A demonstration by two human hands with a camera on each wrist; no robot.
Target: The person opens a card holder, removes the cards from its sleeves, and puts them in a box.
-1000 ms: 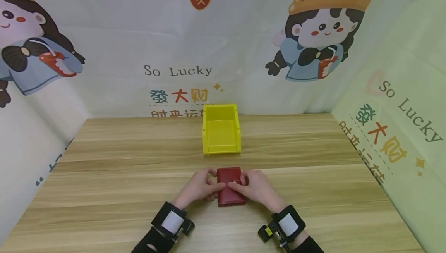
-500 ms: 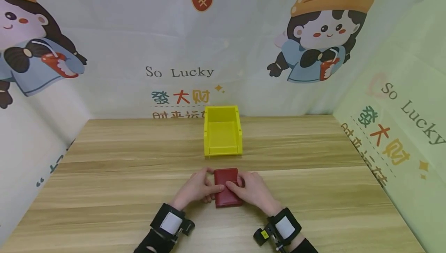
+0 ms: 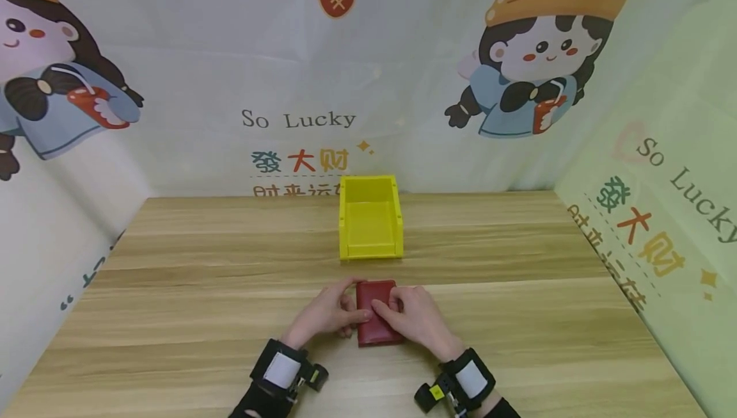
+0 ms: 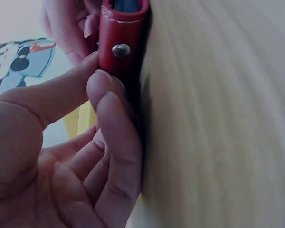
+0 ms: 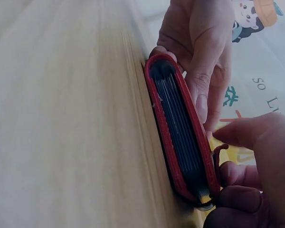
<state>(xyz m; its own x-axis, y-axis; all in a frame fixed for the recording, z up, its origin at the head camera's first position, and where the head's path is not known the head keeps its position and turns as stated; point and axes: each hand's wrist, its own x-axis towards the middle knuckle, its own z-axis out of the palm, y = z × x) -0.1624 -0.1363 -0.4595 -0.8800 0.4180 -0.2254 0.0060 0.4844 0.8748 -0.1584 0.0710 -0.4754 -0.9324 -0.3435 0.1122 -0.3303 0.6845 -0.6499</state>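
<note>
A red leather card holder [image 3: 377, 328] lies on the wooden table between both hands, its stack of card sleeves [image 5: 180, 128] showing at the near end in the right wrist view. My left hand [image 3: 329, 309] grips its left side, thumb on the cover and fingers curled at the edge. A round metal snap stud [image 4: 121, 50] shows on that side in the left wrist view. My right hand [image 3: 417, 315] is at the right side, thumb and curled fingers around a small closure strap [image 5: 221, 151] that stands up from the cover. The right fingertips are partly hidden.
A yellow open-fronted bin [image 3: 371, 253] stands behind the card holder, near the back of the wooden table [image 3: 201, 315]. White printed cloth [image 3: 414, 85] hangs behind the table and along its sides.
The card holder has shifted slightly left relative to the bin. My right hand and wrist have moved a little left with it. The left hand keeps its hold, and the head view shifts slightly.
</note>
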